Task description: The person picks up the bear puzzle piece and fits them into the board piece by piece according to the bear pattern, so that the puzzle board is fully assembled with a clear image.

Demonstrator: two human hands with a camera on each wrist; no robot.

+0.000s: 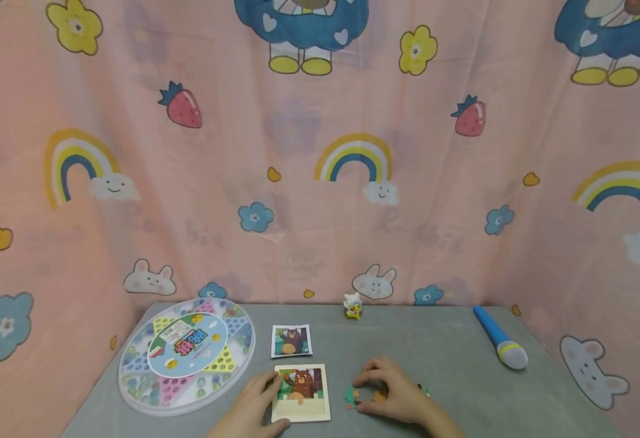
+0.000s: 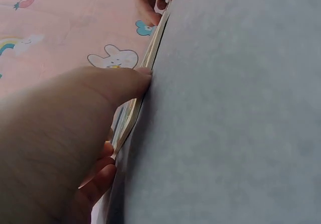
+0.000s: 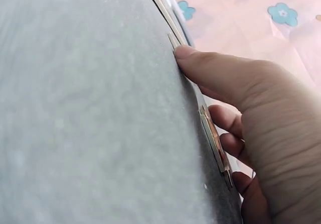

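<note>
A pale wooden puzzle board (image 1: 300, 410) lies flat at the table's front, its upper part filled with a brown bear picture and its lower part bare. My left hand (image 1: 251, 406) holds the board's left side, fingers by the upper left and thumb at the lower left corner. To the right, my right hand (image 1: 393, 394) curls low over loose puzzle pieces, thumb and forefinger at a green and brown piece (image 1: 350, 398). An orange piece (image 1: 379, 396) lies under its palm. In the right wrist view the thumb touches a thin piece (image 3: 173, 40); the forefinger's tip is hidden.
Behind the board lies a bear picture card (image 1: 291, 340). A round marble board game (image 1: 188, 356) is at left, a small white and yellow figurine (image 1: 353, 306) at the back, a blue toy microphone (image 1: 500, 339) at right. A pink printed curtain (image 1: 298, 255) hangs behind the table.
</note>
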